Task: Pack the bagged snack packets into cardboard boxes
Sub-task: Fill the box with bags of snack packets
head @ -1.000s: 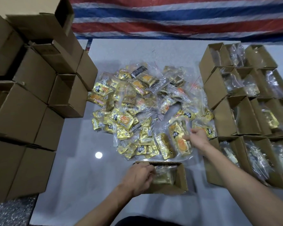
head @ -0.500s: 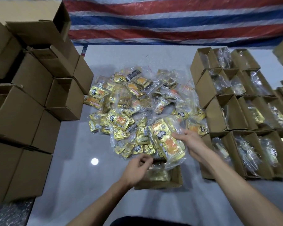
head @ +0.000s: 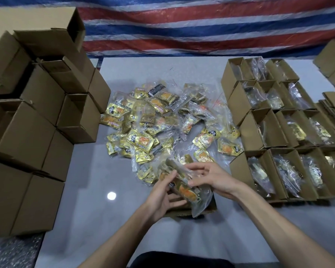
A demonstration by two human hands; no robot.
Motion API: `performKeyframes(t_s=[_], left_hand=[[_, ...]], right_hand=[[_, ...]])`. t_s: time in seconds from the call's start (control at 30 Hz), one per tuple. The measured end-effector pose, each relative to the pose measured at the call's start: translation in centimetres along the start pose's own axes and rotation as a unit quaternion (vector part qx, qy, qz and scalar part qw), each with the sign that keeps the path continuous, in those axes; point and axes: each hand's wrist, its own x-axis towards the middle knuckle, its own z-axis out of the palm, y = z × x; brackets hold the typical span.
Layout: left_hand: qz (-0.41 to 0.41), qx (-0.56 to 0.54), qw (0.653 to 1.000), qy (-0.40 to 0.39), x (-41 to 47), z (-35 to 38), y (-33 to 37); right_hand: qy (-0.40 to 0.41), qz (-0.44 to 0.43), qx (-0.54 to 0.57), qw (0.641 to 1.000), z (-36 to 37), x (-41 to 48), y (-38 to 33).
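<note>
bagged snacks held over the near box w/ both hands

left hand (head: 163, 199) grips the bag of snack packets (head: 185, 190) from below, thumb on top; right hand (head: 211, 178) pinches its upper end. bag is tilted just above the open box (head: 213, 206) near the table (head: 81, 182) front, not yet in. step: loading. next prob. needs it turned end-down & pushed in. loose pile (head: 159, 128) beyond, filled boxes (head: 240, 171) at right.

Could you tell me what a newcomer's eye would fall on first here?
The heap of gold snack packets in the middle of the table draws the eye first. In front of it, the left hand and right hand hold one bag of packets above an open box. Rows of filled boxes stand at the right, stacked cartons at the left.
</note>
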Motion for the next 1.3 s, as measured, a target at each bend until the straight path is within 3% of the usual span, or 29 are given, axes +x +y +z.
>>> performKeyframes(t_s=[0.07, 0.17, 0.27, 0.4, 0.53, 0.67, 0.9, 1.03, 1.2, 1.3], left_hand=[[-0.008, -0.039, 0.999, -0.003, 0.0, -0.4, -0.1], [-0.015, -0.108, 0.994, 0.009, 0.0, -0.7, -0.3], [-0.022, -0.163, 0.986, 0.019, -0.1, -0.6, -0.6], [-0.039, -0.148, 0.988, 0.019, -0.4, -0.4, -0.6], [-0.018, -0.080, 0.997, 0.006, -0.3, -0.7, -1.1], [0.015, -0.118, 0.993, 0.002, -0.5, -2.0, -0.7], [0.039, 0.052, 0.996, 0.054, -0.6, -2.6, -0.4], [0.101, 0.174, 0.974, 0.103, -1.1, -1.6, -0.3], [0.190, 0.287, 0.939, -0.010, -1.9, 0.6, -0.5], [0.229, 0.355, 0.906, 0.002, -1.4, 1.2, -0.1]], right_hand=[[-0.031, -0.020, 0.029, 0.999, 0.0, -0.3, 0.1], [-0.015, -0.011, 0.063, 0.998, -0.3, -0.9, 0.3], [-0.014, 0.002, -0.045, 0.999, -0.7, -1.5, 0.7], [0.063, -0.054, -0.173, 0.981, -0.6, -2.2, 1.2], [0.098, -0.118, -0.137, 0.979, -1.2, -2.2, 1.0], [0.106, -0.140, -0.145, 0.974, -2.1, -2.2, -0.6], [0.054, -0.186, -0.328, 0.925, -3.0, -2.1, -1.7], [0.003, -0.176, -0.439, 0.881, -2.3, -1.0, -1.5], [-0.055, -0.171, -0.507, 0.843, -0.9, 0.0, -1.1], [-0.063, -0.168, -0.500, 0.847, -0.5, 0.2, -0.8]])
